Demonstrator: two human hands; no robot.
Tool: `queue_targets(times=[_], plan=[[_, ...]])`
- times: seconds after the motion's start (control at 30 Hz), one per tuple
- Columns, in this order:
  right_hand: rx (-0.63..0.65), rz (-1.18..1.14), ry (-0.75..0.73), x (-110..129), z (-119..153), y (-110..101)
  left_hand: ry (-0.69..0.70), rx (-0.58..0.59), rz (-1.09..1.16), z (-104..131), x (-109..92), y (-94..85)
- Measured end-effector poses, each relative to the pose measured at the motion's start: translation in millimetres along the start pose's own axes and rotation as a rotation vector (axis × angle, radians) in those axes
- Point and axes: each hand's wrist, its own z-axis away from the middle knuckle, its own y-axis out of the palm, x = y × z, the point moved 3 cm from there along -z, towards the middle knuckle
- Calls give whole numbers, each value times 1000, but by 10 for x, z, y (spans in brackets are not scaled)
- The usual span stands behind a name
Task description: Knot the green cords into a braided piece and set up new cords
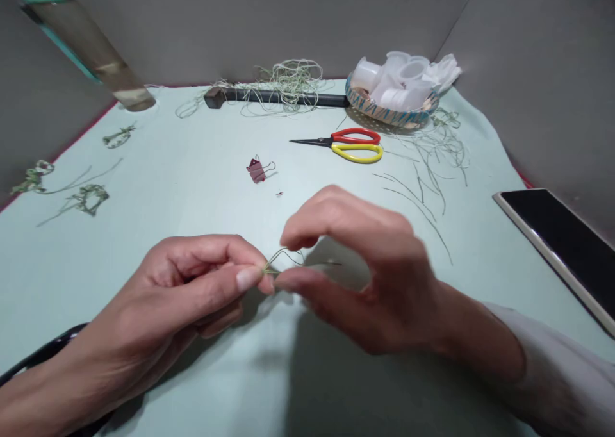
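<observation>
My left hand (192,289) pinches thin green threads (277,255) between thumb and index finger, low in the middle of the view. A small loop of the threads sticks out to the right of its fingertips. Beside it my right hand (369,270) has its thumb and index finger spread apart around the loose thread ends, with its other fingers hidden behind. Beyond the hands lie a maroon binder clip (259,170) and scissors (356,145) with one red and one yellow handle.
A basket (389,113) of white spools stands at the back right. Tangled thread (293,84) covers a dark bar (331,99) at the back. Knotted green pieces (91,198) lie left, loose threads (435,161) right, and a phone (562,245) at the right edge.
</observation>
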Motion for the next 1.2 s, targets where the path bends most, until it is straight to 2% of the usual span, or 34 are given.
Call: queue_targets(times=[0.13, 0.3, 0.57, 0.93, 1.0, 1.2], plan=[[108, 142, -2, 18, 27, 89, 3, 36, 5, -23, -26, 43], [74, 212, 12, 80, 55, 85, 13, -10, -19, -22, -67, 59], [146, 142, 29, 192, 150, 189, 3, -12, 31, -37, -2, 24], [265, 138, 137, 112, 125, 208, -70, -12, 99, -46, -3, 32], [271, 128, 149, 114, 122, 199, -73, -8, 92, -52, -3, 37], [184, 161, 113, 158, 136, 178, -61, -43, 59, -38, 42, 5]])
